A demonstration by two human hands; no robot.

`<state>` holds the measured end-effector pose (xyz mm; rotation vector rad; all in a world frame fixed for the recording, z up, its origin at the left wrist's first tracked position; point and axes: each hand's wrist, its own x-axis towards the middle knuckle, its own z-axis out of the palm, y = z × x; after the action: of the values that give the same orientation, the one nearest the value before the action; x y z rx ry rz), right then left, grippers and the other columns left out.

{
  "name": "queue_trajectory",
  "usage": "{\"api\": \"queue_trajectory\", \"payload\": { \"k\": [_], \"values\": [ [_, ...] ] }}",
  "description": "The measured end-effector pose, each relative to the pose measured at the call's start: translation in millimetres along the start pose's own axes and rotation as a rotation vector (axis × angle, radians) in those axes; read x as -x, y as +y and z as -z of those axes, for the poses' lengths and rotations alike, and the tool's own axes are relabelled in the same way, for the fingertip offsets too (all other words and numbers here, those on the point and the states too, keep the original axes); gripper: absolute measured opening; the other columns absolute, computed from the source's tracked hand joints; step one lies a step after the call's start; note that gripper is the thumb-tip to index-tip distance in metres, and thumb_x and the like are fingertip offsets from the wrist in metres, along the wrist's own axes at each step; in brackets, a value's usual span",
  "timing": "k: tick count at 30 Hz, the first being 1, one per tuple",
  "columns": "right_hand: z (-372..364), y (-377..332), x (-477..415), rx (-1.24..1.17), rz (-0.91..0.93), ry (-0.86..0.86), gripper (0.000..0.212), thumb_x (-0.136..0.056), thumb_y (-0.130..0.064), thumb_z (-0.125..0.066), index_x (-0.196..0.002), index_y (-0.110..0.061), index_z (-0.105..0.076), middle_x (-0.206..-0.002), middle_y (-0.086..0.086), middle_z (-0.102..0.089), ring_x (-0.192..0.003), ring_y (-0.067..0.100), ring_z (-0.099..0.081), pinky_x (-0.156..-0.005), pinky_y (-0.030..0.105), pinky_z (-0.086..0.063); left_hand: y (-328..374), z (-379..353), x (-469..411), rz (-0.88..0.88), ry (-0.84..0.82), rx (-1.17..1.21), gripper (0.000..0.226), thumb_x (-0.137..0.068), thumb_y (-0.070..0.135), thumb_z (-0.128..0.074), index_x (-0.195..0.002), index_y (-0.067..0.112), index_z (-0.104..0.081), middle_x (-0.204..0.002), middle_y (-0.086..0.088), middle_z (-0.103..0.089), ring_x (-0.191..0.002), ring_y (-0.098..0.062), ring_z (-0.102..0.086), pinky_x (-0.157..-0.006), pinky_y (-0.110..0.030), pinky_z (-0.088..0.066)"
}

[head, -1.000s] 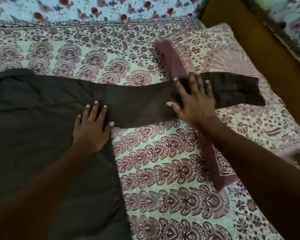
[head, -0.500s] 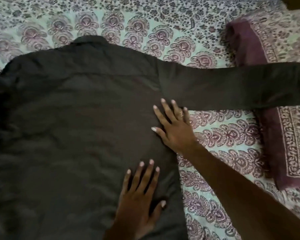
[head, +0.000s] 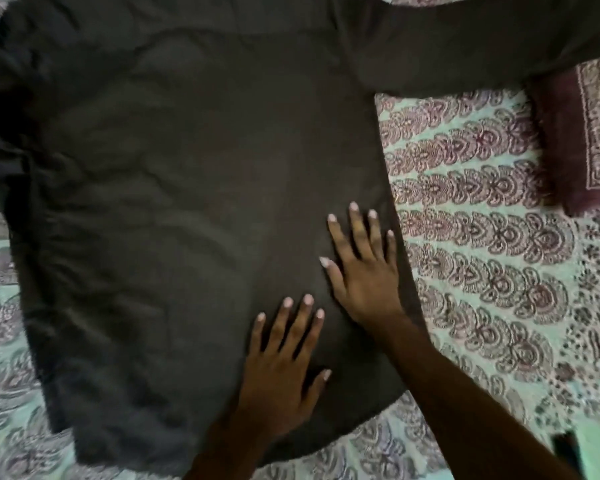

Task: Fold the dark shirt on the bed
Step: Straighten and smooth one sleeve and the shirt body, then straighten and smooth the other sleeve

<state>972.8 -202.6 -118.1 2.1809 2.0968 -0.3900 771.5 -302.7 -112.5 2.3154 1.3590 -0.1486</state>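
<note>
Both hands lay flat and wide on the dark shirt (head: 187, 168), palms down, fingers straight and spread, holding nothing: the left hand (head: 284, 362) near the hem, the right hand (head: 364, 271) just beyond it and to its right, close to the shirt's side edge. The shirt was spread on the bed's patterned sheet (head: 482, 237), stretching far to the left of both hands, and beyond the right hand one sleeve (head: 464, 46) ran out rightward to a maroon pillow (head: 575, 133). The collar and the sleeve's end were cut off by the frame, and the shirt's left edge was bunched and blurred.
</note>
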Motion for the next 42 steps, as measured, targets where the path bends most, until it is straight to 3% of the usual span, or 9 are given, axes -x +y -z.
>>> {"api": "queue_trajectory", "payload": {
  "k": [4, 7, 10, 14, 24, 29, 34, 37, 42],
  "values": [
    [-9.3, 17.8, 113.7, -0.068, -0.316, -0.023, 0.072, -0.1, -0.069, -0.022, -0.164, -0.042, -0.005, -0.174, -0.007, 0.006, -0.161, 0.026, 0.003, -0.125, 0.062, -0.013, -10.4, 2.3, 31.5, -0.152, -0.046, 0.019, 0.086, -0.094, 0.064, -0.047, -0.165, 0.03, -0.013, -0.174, 0.004, 0.0, -0.16, -0.023, -0.008, -0.122, -0.055, -0.023],
    [-7.4, 14.0, 151.3, -0.126, -0.513, -0.051, 0.077, -0.097, -0.077, -0.014, -0.164, -0.042, 0.001, -0.173, -0.004, 0.015, -0.16, 0.034, 0.006, -0.123, 0.069, -0.011, -26.3, 21.4, 24.1, -0.034, 0.059, 0.028, 0.077, -0.098, 0.059, -0.044, -0.164, 0.034, -0.014, -0.174, 0.004, 0.001, -0.16, -0.021, -0.009, -0.123, -0.048, -0.02],
    [0.9, -13.5, 130.0, -0.121, -0.404, 0.005, 0.076, -0.1, -0.071, -0.026, -0.165, -0.038, -0.005, -0.173, 0.001, 0.011, -0.16, 0.034, 0.006, -0.126, 0.063, -0.005, -44.9, 31.5, 15.2, 0.13, 0.077, -0.036, 0.077, -0.099, 0.061, -0.039, -0.165, 0.033, -0.008, -0.174, 0.002, 0.004, -0.161, -0.023, -0.002, -0.125, -0.051, -0.014],
    [-13.6, -52.1, 106.0, -0.161, -0.167, -0.015, 0.067, -0.104, -0.064, -0.037, -0.162, -0.048, -0.008, -0.174, -0.004, 0.01, -0.161, 0.028, 0.008, -0.126, 0.059, -0.007, -54.2, 10.0, 47.1, 0.06, 0.057, -0.076, 0.078, -0.098, 0.064, -0.038, -0.164, 0.033, -0.01, -0.174, 0.0, 0.001, -0.161, -0.026, -0.003, -0.125, -0.056, -0.014],
    [-28.7, -27.4, 206.3, -0.149, -0.52, -0.016, 0.078, -0.1, -0.073, -0.027, -0.165, -0.037, -0.004, -0.175, 0.001, 0.004, -0.161, 0.029, 0.004, -0.124, 0.067, -0.009, -53.8, -5.8, 118.7, -0.004, 0.135, 0.025, 0.069, -0.1, 0.054, -0.048, -0.162, 0.032, -0.027, -0.173, 0.0, -0.009, -0.158, -0.026, -0.017, -0.123, -0.051, -0.025],
    [-5.3, -82.4, 155.7, -0.093, -0.15, 0.074, 0.079, -0.101, -0.066, -0.03, -0.166, -0.028, -0.008, -0.174, 0.005, 0.007, -0.16, 0.032, 0.006, -0.124, 0.058, 0.005, -97.3, 5.3, 132.7, 0.492, 0.237, 0.007, 0.066, -0.103, 0.053, -0.039, -0.163, 0.034, -0.019, -0.174, -0.001, -0.003, -0.16, -0.029, -0.01, -0.124, -0.054, -0.021],
    [-17.4, -175.4, 109.9, -0.124, 0.223, -0.024, 0.074, -0.102, -0.062, -0.038, -0.164, -0.039, -0.007, -0.174, -0.002, 0.014, -0.16, 0.03, 0.013, -0.127, 0.058, -0.005, -108.8, -28.6, 217.5, 0.362, 0.186, 0.033, 0.068, -0.103, 0.046, -0.04, -0.164, 0.026, -0.019, -0.174, 0.001, -0.007, -0.16, -0.025, -0.007, -0.125, -0.052, -0.023],
    [-46.4, -215.3, 122.5, -0.03, 0.441, -0.079, 0.072, -0.1, -0.061, -0.041, -0.164, -0.04, -0.015, -0.175, 0.001, 0.005, -0.16, 0.036, 0.006, -0.122, 0.069, -0.011, -108.9, -29.1, 239.5, 0.348, 0.26, 0.162, 0.054, -0.103, 0.038, -0.04, -0.155, 0.021, -0.043, -0.17, 0.003, -0.025, -0.153, -0.025, -0.031, -0.116, -0.05, -0.035],
    [-78.9, -232.3, 184.2, 0.083, 0.723, -0.112, 0.068, -0.104, -0.055, -0.037, -0.164, -0.025, -0.024, -0.174, 0.006, -0.007, -0.159, 0.043, -0.004, -0.12, 0.072, -0.015, -160.0, 17.1, 192.6, 0.673, 0.595, 0.263, 0.04, -0.102, 0.024, -0.046, -0.139, 0.013, -0.055, -0.148, -0.01, -0.052, -0.13, -0.029, -0.049, -0.106, -0.044, -0.037]
  ]
}}
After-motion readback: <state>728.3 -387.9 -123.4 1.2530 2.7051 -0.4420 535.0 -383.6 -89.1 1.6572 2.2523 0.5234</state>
